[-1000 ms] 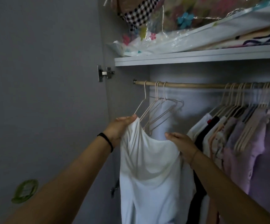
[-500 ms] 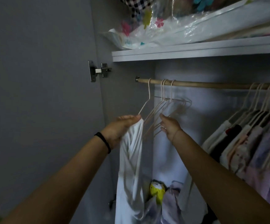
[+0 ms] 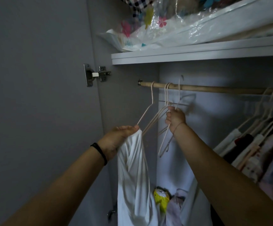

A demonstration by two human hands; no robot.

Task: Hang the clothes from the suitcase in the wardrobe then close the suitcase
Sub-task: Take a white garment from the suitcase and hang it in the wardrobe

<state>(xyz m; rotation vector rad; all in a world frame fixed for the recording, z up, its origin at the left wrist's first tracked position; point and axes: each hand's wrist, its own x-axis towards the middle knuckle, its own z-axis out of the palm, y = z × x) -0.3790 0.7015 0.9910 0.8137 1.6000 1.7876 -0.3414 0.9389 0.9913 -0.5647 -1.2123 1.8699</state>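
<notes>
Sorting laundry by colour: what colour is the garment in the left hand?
Plain white garment, gripped by the left hand; clearest in the head view.

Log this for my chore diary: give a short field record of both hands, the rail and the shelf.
left hand: grips the bunched white garment below the rail
right hand: grips a hanger, its hook above the rail
rail: wooden; empty hangers at left, hung clothes at right
shelf: plastic-wrapped bedding on top
suitcase: not in view

Head-worn, facing wardrobe (image 3: 214, 74) (close, upward).
</notes>
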